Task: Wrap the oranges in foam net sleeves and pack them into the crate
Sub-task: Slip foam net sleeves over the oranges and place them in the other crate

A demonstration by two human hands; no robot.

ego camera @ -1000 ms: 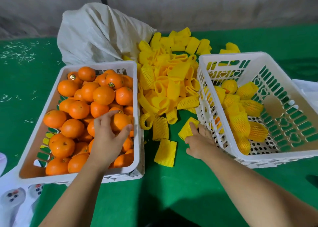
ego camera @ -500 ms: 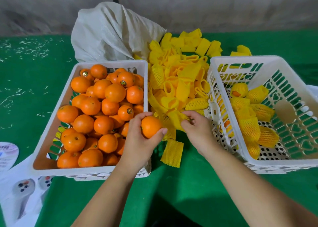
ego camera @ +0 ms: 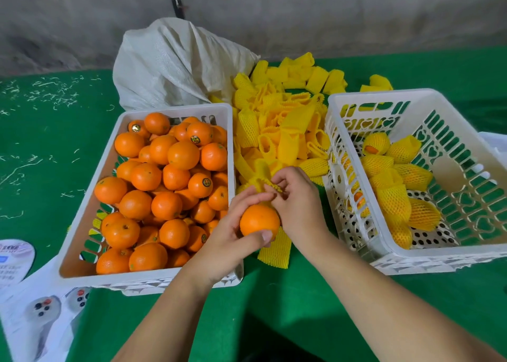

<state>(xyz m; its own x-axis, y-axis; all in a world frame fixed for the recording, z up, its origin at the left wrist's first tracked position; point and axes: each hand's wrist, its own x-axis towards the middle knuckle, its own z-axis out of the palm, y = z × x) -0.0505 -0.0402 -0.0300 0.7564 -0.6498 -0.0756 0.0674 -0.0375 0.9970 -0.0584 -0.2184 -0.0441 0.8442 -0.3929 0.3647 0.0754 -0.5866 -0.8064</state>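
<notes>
I cup one orange (ego camera: 259,222) in my left hand (ego camera: 230,241), thumb under it and fingers curled over the top, so its far end faces the sleeve. My right hand (ego camera: 299,200) pinches the rim of a yellow foam sleeve (ego camera: 267,182) just above the fruit, holding its mouth ready to pull over. The supply basket (ego camera: 90,197) sits at my left, the packing crate (ego camera: 411,260) at my right, and the pile of sleeves (ego camera: 285,126) between them, all within easy reach. I count two baskets, about eight wrapped oranges (ego camera: 395,197) in the crate, and roughly forty bare oranges (ego camera: 164,180).
</notes>
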